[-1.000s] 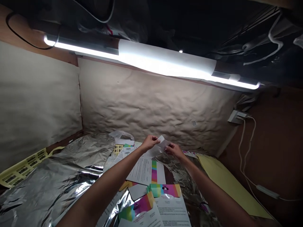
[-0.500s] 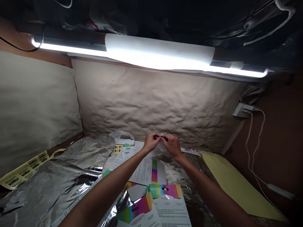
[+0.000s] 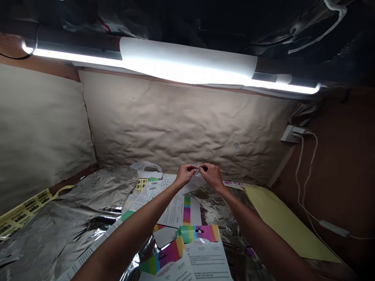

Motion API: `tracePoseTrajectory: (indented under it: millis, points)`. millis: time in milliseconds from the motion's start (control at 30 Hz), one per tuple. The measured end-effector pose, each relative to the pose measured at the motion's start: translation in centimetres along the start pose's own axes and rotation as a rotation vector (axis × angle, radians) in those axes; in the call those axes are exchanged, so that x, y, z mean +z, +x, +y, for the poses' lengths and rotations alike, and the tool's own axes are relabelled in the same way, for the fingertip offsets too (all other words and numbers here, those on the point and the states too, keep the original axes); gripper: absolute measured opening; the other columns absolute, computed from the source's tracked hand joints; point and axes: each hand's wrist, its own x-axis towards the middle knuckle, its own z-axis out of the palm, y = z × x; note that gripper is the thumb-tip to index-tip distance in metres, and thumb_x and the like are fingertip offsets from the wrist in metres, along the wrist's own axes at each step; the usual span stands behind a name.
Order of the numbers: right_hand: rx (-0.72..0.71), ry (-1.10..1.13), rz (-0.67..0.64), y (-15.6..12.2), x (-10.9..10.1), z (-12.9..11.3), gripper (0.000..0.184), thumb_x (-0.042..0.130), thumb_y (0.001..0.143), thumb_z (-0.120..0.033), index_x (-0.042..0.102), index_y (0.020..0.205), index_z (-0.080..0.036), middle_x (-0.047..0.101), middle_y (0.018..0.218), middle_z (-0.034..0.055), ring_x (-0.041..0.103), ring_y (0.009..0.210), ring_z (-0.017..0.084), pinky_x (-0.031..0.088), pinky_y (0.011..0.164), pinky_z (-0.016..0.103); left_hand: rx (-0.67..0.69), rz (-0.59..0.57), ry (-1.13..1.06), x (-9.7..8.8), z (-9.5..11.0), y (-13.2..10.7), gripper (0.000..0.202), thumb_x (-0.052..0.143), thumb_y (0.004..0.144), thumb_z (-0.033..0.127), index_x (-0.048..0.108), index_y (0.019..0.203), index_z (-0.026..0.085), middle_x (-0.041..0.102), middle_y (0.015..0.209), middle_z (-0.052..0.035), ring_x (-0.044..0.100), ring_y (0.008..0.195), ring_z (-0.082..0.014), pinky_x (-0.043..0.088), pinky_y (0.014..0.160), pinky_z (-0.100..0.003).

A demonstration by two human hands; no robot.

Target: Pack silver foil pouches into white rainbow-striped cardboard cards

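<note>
My left hand [image 3: 185,174] and my right hand [image 3: 212,174] meet in the air above the table's far side. Both pinch the top of a small clear plastic bag [image 3: 197,180], which hangs between them with something white inside. Below them lies a white printed card with a rainbow stripe [image 3: 181,210]. Nearer to me are more rainbow-topped cards [image 3: 199,233], partly under my forearms.
Crumpled silver foil [image 3: 67,218] covers the left of the table. A yellow sheet [image 3: 281,222] lies at the right, yellow barcode label strips [image 3: 17,212] at the far left. A crumpled plastic bag [image 3: 145,168] sits by the back wall. White cables [image 3: 304,187] hang at the right.
My hands have come together: a second ago they held the little bag apart with a white piece showing, now both pinch its top close together.
</note>
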Motion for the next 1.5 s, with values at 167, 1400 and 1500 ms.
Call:
tracePoseTrajectory:
  millis: [167,1400,1500]
  points:
    - [0.139,0.086,0.142,-0.1,-0.7,0.4,0.030,0.049,0.083,-0.035,0.072,0.079,-0.016,0.072,0.065,0.0057,0.067,0.060,0.020,0.048,0.057,0.026,-0.111,0.203,0.100,-0.5,0.8,-0.4,0.023,0.068,0.085,0.024,0.064,0.106,0.015,0.067,0.107,-0.0099,0.062,0.105,-0.0242,0.046,0.093,-0.040]
    - [0.488,0.306,-0.565,-28.9,-12.1,-8.6,0.060,0.078,0.067,-0.037,0.065,0.126,-0.038,0.022,0.161,-0.0024,0.023,0.147,0.035,0.029,0.117,0.054,-0.204,-0.293,0.521,-2.0,3.7,-40.0,0.093,0.071,0.075,0.058,0.025,0.153,0.038,0.010,0.163,-0.0095,0.010,0.147,-0.0447,0.020,0.112,-0.067]
    - [0.543,0.384,-0.514,-28.8,-12.7,-8.2,0.069,0.076,0.068,-0.035,0.057,0.134,-0.036,0.028,0.160,0.0006,0.023,0.148,0.032,0.024,0.119,0.053,-0.171,-0.289,0.398,-1.2,6.0,-37.3,0.077,0.066,0.081,0.055,0.035,0.150,0.040,0.012,0.163,-0.0042,0.009,0.148,-0.0398,0.022,0.115,-0.062]
